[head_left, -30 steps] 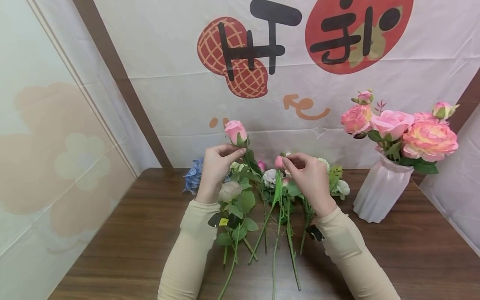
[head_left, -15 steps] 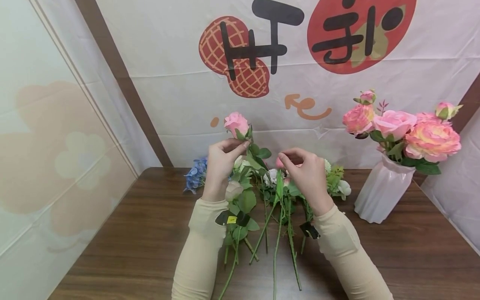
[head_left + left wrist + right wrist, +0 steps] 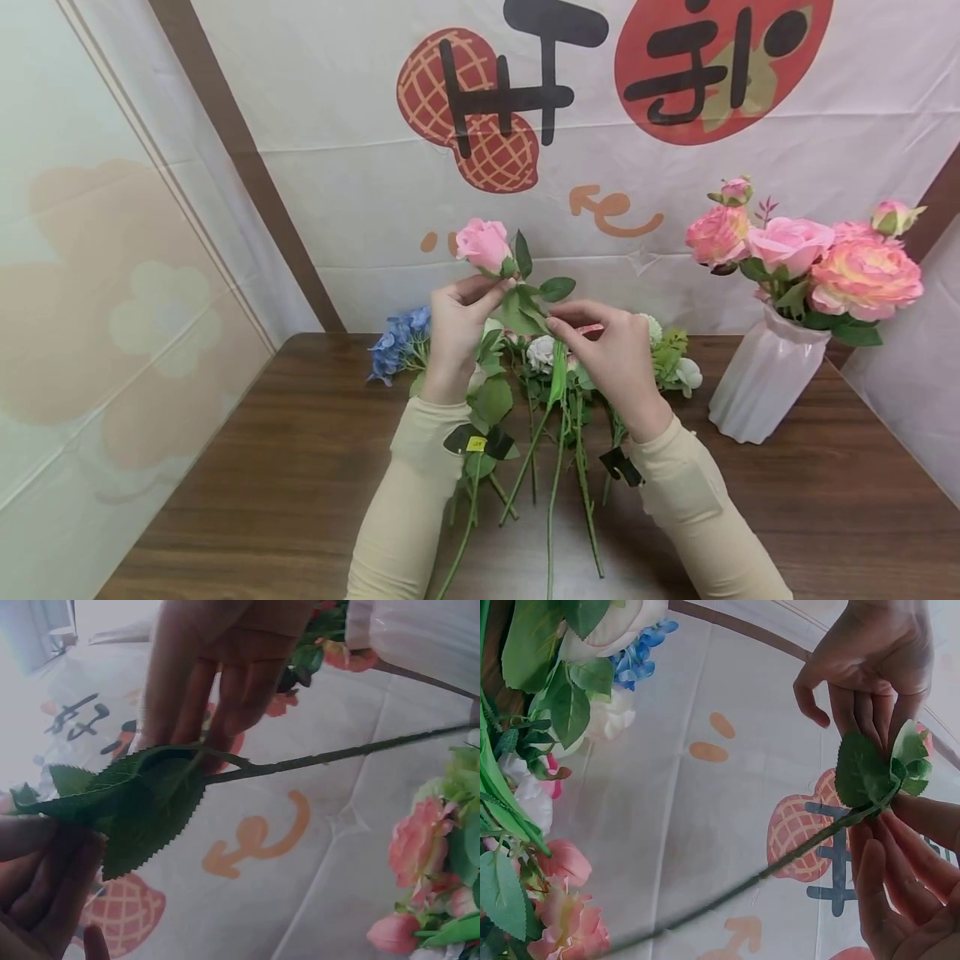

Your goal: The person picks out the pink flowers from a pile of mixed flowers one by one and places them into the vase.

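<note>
In the head view a pink rose with green leaves is up off the table, bloom to the left. My left hand pinches it just under the bloom. My right hand has its thumb and fingertips at the rose's leaves, lower along the stem. In the right wrist view, the right hand pinches the leafy part, and the left hand is beyond it. The bare green stem runs off to the right in the left wrist view.
Several artificial flowers lie on the brown table, stems toward me, among them a blue hydrangea and a white flower. At the right stands a white vase with pink flowers. A printed cloth hangs behind.
My left hand has moved right with the rose, turning its leaves toward the right hand. The right hand has left a pink bud on the pile and now meets the rose's leaves.
</note>
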`<control>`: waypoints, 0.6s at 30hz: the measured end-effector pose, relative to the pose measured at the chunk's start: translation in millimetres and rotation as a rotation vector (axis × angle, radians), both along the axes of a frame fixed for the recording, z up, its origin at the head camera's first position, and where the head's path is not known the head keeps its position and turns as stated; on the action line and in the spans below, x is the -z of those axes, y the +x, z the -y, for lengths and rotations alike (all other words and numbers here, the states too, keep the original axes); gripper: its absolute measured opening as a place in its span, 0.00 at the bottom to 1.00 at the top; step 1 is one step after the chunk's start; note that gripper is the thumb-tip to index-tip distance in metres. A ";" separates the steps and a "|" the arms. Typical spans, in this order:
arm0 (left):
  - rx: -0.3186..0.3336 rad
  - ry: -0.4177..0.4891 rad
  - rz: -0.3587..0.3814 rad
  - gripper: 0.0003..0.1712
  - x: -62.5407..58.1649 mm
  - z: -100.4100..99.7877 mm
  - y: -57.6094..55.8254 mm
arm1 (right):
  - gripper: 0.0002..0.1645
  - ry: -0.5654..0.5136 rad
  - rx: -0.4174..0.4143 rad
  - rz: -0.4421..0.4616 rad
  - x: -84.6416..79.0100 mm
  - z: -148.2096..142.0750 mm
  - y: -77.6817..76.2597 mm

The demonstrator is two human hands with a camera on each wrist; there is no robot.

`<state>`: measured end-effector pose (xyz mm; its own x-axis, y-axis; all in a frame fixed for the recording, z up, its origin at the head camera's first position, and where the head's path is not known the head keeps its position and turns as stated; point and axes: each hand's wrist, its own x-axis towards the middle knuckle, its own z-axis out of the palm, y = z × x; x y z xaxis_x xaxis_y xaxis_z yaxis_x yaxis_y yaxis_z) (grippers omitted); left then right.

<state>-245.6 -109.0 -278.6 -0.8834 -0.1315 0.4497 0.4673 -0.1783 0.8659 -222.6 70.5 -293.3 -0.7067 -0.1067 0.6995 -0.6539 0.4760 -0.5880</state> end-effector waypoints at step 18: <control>0.078 0.051 0.030 0.11 8.5 -14.2 -1.9 | 0.11 0.029 0.079 -0.076 1.5 -5.1 -2.0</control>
